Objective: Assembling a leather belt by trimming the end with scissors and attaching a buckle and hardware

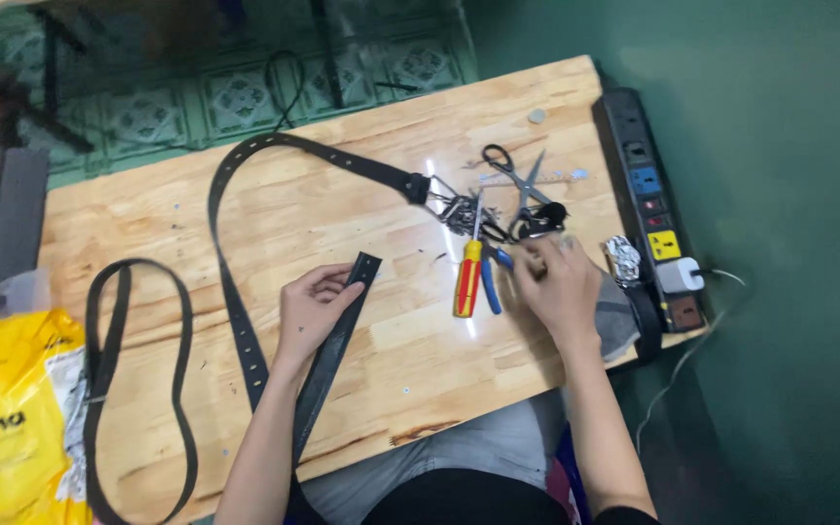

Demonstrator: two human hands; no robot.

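Fingers (328, 292) of my left hand (311, 313) are curling around the short black leather strap (334, 335), pinning it on the light wooden tabletop (362, 214). Right hand (561, 287) is closing on small metal hardware beside the red-and-yellow screwdriver (467, 277); grip contents unclear.

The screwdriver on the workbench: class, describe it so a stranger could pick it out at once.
Start at the light wooden workbench and go to the cluster of tools by the right hand. Just left of that hand lies the red-and-yellow-handled screwdriver, shaft pointing away from the person. The blue-handled pliers beside it and the steel scissors beyond lack those colours.
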